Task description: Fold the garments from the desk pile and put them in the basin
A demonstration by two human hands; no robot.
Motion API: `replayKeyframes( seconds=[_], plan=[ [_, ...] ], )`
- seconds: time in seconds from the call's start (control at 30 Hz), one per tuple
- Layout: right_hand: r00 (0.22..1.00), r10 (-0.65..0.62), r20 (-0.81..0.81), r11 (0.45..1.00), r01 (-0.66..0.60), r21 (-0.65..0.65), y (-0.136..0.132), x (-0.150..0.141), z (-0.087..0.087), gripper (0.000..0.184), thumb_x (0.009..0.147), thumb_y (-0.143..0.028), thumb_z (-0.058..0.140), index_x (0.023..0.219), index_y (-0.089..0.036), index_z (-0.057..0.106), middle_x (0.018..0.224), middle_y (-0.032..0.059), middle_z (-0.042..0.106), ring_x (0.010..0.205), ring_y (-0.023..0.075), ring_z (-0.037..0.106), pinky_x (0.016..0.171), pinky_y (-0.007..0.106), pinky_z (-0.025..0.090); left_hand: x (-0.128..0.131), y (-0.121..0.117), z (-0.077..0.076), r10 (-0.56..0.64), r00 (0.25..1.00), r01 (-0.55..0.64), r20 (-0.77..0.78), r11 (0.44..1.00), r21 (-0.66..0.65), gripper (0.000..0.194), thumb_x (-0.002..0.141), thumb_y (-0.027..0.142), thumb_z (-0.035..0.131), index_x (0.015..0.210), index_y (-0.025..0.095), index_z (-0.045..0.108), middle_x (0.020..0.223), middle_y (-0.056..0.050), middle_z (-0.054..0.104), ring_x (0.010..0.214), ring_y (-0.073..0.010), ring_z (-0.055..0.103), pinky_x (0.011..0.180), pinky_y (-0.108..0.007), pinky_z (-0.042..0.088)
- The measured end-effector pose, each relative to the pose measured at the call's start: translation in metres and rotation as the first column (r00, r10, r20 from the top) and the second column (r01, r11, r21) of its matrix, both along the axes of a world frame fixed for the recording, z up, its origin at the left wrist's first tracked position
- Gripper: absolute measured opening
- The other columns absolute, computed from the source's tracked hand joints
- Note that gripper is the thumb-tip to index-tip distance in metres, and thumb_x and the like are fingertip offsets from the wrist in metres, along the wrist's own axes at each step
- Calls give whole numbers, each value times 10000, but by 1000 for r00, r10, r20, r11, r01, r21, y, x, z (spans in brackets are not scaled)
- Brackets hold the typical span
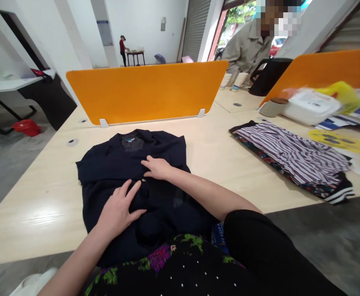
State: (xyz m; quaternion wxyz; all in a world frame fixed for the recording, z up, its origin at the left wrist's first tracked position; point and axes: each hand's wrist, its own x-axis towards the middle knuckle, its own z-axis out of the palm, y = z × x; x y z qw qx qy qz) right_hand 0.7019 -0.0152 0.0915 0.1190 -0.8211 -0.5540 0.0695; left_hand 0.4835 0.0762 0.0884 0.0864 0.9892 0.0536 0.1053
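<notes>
A floral top (195, 267) sits at six o'clock, while the left hand (116, 209) and right hand (159, 167), each grip wide, touch the dark jacket (157, 197), which I'd smooth lightly outward.

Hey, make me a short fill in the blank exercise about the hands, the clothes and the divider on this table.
1. The left hand and the right hand are both on the dark jacket; the one nearer the collar label is the ____ hand.
2. The upright divider beyond the jacket is ____ in colour.
3. On the table, the top garment of the clothes pile has a pattern of ____.

Missing words: right; orange; stripes.
</notes>
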Motion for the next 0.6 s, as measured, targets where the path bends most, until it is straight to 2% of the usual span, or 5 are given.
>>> replayKeyframes(
  seconds=[0.17, 0.33, 0.37, 0.5, 0.6],
  plan=[
    [937, -127, -327, 859, 269, 436, -1, 40, 0, 183, 845, -210, 506, 935, -220, 665, 917, 25, 679, 906, 192, 642, 765, 283, 493, -24, 20, -3, -13, 995, 29, 95, 985, -169, 117, 826, 163, 487, 904, 219, 553, 1193, -93, 579, 1090, -223, 582, 889, -340, 514],
    [582, -196, -789, 175, 812, 556, -102, 115, 3, 153, 737, -393, 548, 768, -243, 555, 547, -33, 499, 461, 146, 477, 437, 287, 391, -85, 53, 6, 98, 977, -27, 191, 939, -342, 62, 883, 274, 510, 902, 227, 545, 1131, -66, 622, 993, -176, 633, 813, -240, 521],
    [555, -216, -803, 113, 831, 544, -125, 122, -4, 166, 729, -417, 552, 722, -259, 500, 504, -42, 444, 435, 142, 441, 412, 286, 363, -95, 56, 5, 100, 982, -36, 163, 934, -355, 84, 885, 289, 517, 925, 230, 561, 1118, -60, 638, 969, -170, 644, 794, -224, 526],
    [477, -250, -843, 209, 876, 434, -186, 116, -44, 289, 680, -476, 636, 626, -295, 418, 406, -68, 338, 357, 122, 328, 341, 281, 277, -111, 59, 2, 5, 1000, -1, 9, 937, -350, 147, 880, 318, 501, 928, 240, 617, 1198, -70, 641, 1011, -176, 657, 770, -196, 538],
    [574, -160, -803, 301, 803, 515, -188, 109, -60, 297, 721, -485, 613, 636, -290, 405, 415, -76, 329, 343, 112, 326, 326, 268, 283, -100, 55, 11, -25, 998, 7, -50, 944, -329, 171, 842, 288, 501, 953, 250, 625, 1330, -85, 575, 1142, -218, 608, 841, -244, 537]
  ],
)
